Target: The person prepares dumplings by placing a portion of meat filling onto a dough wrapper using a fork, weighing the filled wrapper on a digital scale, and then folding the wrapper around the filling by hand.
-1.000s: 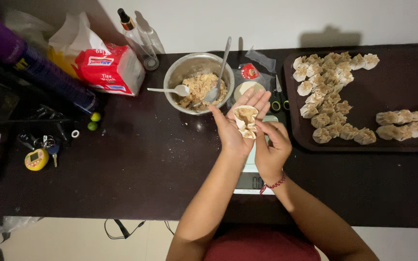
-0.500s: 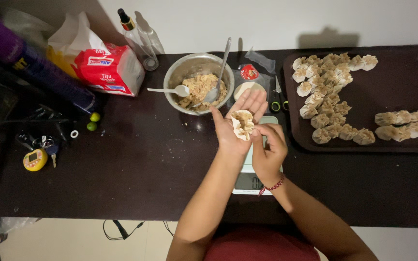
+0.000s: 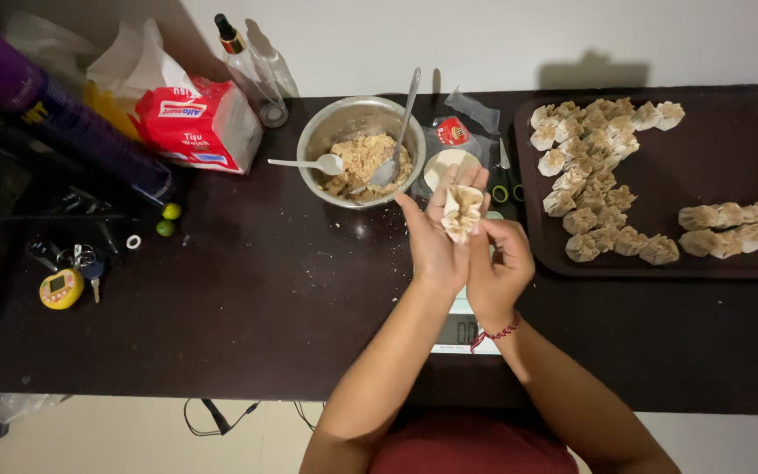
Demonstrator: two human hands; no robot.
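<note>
**Both hands on one dumpling**

Left hand point(image 3: 436, 246) lies palm up with its fingers curled part way round a dumpling point(image 3: 463, 211), cupping it from below. Right hand point(image 3: 499, 268) closes in from the side, fingertips pinching the wrapper's lower edge. The dumpling, filling showing at its open top, is held above the bench near the middle of its back half, over a scale point(image 3: 462, 326) that the wrists mostly hide.

Just behind the hands, by the back edge, a steel bowl point(image 3: 326, 132) of filling holds two spoons point(image 3: 401, 123), and a stack of round wrappers point(image 3: 446, 162) lies beside it. Toward the right end a dark tray point(image 3: 712, 140) carries rows of finished dumplings point(image 3: 594, 175).
</note>
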